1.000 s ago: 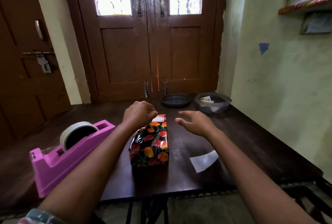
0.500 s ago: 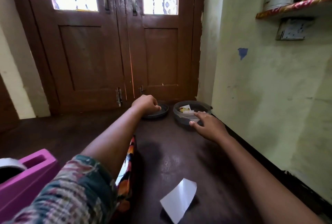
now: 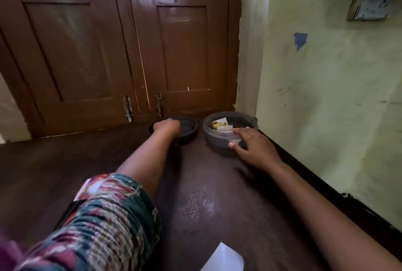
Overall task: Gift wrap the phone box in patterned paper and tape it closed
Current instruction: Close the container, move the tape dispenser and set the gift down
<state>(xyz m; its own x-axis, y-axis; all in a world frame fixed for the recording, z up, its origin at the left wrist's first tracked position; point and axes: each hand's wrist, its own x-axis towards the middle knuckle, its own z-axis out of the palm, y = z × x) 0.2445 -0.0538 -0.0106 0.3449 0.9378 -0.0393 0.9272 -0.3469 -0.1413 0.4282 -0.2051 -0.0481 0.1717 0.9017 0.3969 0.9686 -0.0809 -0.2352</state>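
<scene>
Now both arms stretch to the far edge of the dark wooden desk (image 3: 217,205). My left hand (image 3: 166,126), fingers curled shut, rests on the shallow dark round lid (image 3: 187,128); whether it grips anything I cannot tell. My right hand (image 3: 253,146), fingers spread wide, lies on the grey round plastic container (image 3: 217,138) holding paper scraps. Only a sliver of the wrapped phone box (image 3: 87,188) in floral paper shows beneath my left sleeve. A white paper slip (image 3: 221,258) lies at the near edge. Wrapping looks largely done; perhaps tidying remains.
</scene>
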